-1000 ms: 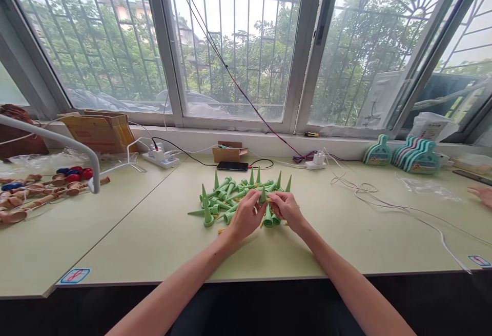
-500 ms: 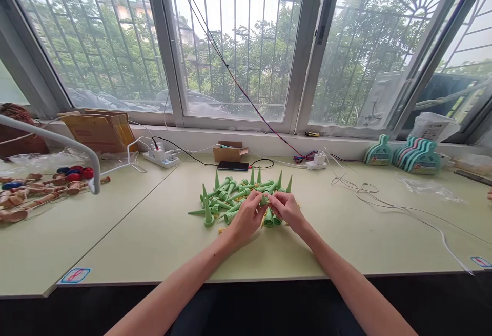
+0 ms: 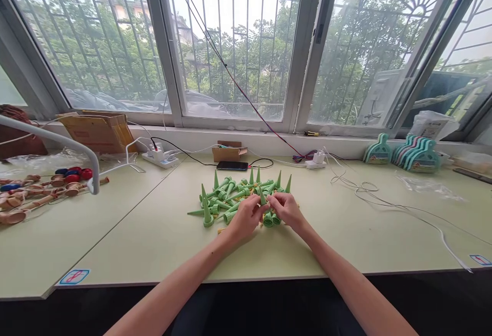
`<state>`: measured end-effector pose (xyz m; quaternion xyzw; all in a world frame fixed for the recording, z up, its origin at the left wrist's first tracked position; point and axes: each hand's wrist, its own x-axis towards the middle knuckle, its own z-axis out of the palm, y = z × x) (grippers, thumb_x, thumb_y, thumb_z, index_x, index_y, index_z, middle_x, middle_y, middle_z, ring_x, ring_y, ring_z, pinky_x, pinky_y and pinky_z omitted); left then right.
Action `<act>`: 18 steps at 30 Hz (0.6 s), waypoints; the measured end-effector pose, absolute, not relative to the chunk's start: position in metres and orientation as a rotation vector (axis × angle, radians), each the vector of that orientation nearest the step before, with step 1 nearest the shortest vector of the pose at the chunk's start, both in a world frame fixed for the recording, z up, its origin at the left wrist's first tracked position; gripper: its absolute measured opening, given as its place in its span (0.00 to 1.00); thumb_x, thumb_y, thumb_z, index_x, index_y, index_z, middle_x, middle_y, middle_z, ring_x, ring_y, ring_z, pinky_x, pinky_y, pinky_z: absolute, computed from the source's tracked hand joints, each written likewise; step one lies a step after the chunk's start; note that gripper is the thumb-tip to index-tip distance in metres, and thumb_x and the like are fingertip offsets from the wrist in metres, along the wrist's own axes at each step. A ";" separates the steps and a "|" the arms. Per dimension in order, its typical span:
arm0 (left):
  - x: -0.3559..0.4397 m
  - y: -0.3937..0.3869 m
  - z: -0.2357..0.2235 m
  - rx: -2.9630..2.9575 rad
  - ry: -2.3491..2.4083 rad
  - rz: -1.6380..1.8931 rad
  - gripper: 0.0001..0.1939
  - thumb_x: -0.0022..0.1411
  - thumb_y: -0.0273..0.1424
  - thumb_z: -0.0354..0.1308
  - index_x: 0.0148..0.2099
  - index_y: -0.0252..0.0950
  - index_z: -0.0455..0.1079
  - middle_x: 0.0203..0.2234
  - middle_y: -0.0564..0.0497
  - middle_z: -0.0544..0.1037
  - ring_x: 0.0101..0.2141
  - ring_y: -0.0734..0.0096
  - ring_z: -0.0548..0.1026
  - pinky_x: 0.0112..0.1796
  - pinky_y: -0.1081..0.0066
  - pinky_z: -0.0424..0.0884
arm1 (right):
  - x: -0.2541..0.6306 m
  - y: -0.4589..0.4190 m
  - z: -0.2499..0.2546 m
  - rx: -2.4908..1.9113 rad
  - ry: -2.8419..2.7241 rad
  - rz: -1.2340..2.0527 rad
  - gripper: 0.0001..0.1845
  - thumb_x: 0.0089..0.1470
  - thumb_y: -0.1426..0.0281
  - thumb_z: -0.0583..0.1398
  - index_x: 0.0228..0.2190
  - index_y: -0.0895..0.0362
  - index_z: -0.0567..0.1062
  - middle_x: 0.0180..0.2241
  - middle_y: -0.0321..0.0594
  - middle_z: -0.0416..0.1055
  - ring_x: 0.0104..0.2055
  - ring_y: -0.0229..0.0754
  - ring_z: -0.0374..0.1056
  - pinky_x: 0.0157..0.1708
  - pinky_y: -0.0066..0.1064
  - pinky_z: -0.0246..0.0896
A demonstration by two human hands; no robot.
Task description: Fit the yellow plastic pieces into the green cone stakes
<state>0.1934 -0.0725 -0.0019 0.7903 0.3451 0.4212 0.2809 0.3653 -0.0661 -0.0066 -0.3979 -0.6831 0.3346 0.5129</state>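
My left hand (image 3: 249, 214) is closed around a green plastic plant watering spike (image 3: 262, 195), its tapered tip pointing up. Just to the right, my right hand (image 3: 286, 210) is pinched against the side of this spike. Whatever sits between the right fingertips is too small and hidden to make out. Beneath and around both hands spreads a heap of similar green spikes (image 3: 230, 192). A few stand on their caps, such as the upright spike (image 3: 206, 214) at the left, and others lie on their sides. Small yellow pieces (image 3: 221, 230) show among them.
Behind the heap lie a black phone (image 3: 232, 166) and a small cardboard box (image 3: 227, 152). Wooden toys (image 3: 38, 192) and a grey curved tube (image 3: 69, 136) are at the left. White cables (image 3: 369, 192) cross the right side, near turquoise plastic dustpans (image 3: 417, 155).
The held spike has tilted so that its tip now rises higher between my hands. Both hands stay in nearly the same place over the heap.
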 end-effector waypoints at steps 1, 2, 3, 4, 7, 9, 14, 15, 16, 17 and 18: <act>0.193 -0.073 -0.001 2.094 0.929 1.118 0.14 0.67 0.38 0.52 0.31 0.35 0.62 0.24 0.54 0.67 0.21 0.76 0.70 0.24 0.74 0.65 | 0.366 -0.066 -0.006 -0.960 -1.651 0.794 0.24 0.59 0.56 0.57 0.17 0.56 0.63 0.15 0.30 0.53 0.18 0.33 0.48 0.18 0.27 0.42; 0.193 -0.073 -0.001 2.067 0.933 1.105 0.14 0.67 0.39 0.53 0.31 0.35 0.62 0.22 0.55 0.67 0.20 0.75 0.71 0.23 0.74 0.65 | 0.366 -0.066 -0.006 -0.963 -1.657 0.786 0.24 0.59 0.57 0.57 0.17 0.56 0.63 0.15 0.30 0.53 0.19 0.33 0.48 0.18 0.27 0.42; 0.193 -0.074 0.000 2.038 0.934 1.093 0.15 0.66 0.39 0.53 0.31 0.36 0.62 0.20 0.56 0.67 0.20 0.74 0.71 0.23 0.74 0.64 | 0.366 -0.066 -0.006 -0.966 -1.663 0.778 0.24 0.59 0.56 0.57 0.17 0.56 0.62 0.15 0.30 0.53 0.19 0.33 0.48 0.18 0.27 0.42; 0.193 -0.074 0.001 2.010 0.930 1.082 0.15 0.66 0.40 0.53 0.32 0.36 0.63 0.18 0.56 0.67 0.19 0.74 0.71 0.23 0.74 0.64 | 0.366 -0.066 -0.006 -0.970 -1.669 0.771 0.24 0.59 0.56 0.57 0.17 0.56 0.62 0.15 0.30 0.53 0.19 0.33 0.48 0.19 0.27 0.42; 0.193 -0.075 0.002 1.930 0.891 1.057 0.15 0.66 0.42 0.54 0.35 0.35 0.65 0.17 0.57 0.68 0.18 0.73 0.70 0.21 0.74 0.65 | 0.366 -0.066 -0.006 -0.978 -1.695 0.740 0.25 0.59 0.56 0.56 0.17 0.56 0.61 0.16 0.30 0.52 0.20 0.33 0.48 0.19 0.27 0.42; 0.193 -0.075 0.003 1.874 0.867 1.054 0.16 0.65 0.43 0.55 0.34 0.35 0.64 0.16 0.57 0.69 0.18 0.73 0.71 0.20 0.75 0.64 | 0.367 -0.066 -0.007 -0.980 -1.717 0.712 0.25 0.59 0.56 0.56 0.17 0.56 0.61 0.16 0.30 0.51 0.20 0.33 0.47 0.20 0.28 0.42; 0.192 -0.075 0.004 1.771 0.871 1.041 0.18 0.63 0.46 0.57 0.33 0.35 0.62 0.13 0.57 0.68 0.15 0.74 0.69 0.17 0.76 0.59 | 0.367 -0.067 -0.006 -0.970 -1.765 0.654 0.23 0.60 0.59 0.55 0.18 0.56 0.60 0.18 0.30 0.50 0.22 0.34 0.47 0.22 0.28 0.42; 0.192 -0.075 0.004 1.758 0.868 1.033 0.18 0.62 0.46 0.57 0.33 0.35 0.63 0.13 0.57 0.68 0.15 0.75 0.68 0.17 0.77 0.58 | 0.367 -0.068 -0.006 -0.967 -1.774 0.646 0.22 0.60 0.59 0.55 0.18 0.56 0.60 0.18 0.30 0.50 0.22 0.34 0.47 0.22 0.29 0.42; 0.192 -0.074 0.004 1.746 0.864 1.025 0.19 0.62 0.47 0.57 0.34 0.35 0.63 0.13 0.57 0.67 0.15 0.75 0.68 0.16 0.77 0.58 | 0.367 -0.068 -0.005 -0.966 -1.783 0.640 0.22 0.60 0.60 0.55 0.18 0.56 0.60 0.19 0.30 0.51 0.22 0.34 0.47 0.22 0.29 0.42; 0.192 -0.073 0.004 1.735 0.858 1.020 0.19 0.62 0.47 0.57 0.34 0.35 0.63 0.13 0.58 0.67 0.14 0.76 0.68 0.16 0.77 0.57 | 0.367 -0.069 -0.005 -0.964 -1.792 0.634 0.22 0.60 0.60 0.55 0.19 0.56 0.60 0.19 0.30 0.51 0.22 0.34 0.47 0.23 0.29 0.42; 0.191 -0.073 0.004 1.723 0.852 1.015 0.20 0.62 0.47 0.57 0.34 0.35 0.63 0.13 0.58 0.66 0.14 0.76 0.67 0.16 0.77 0.57 | 0.367 -0.069 -0.005 -0.963 -1.800 0.630 0.22 0.60 0.60 0.55 0.19 0.56 0.61 0.19 0.31 0.51 0.22 0.34 0.47 0.23 0.29 0.42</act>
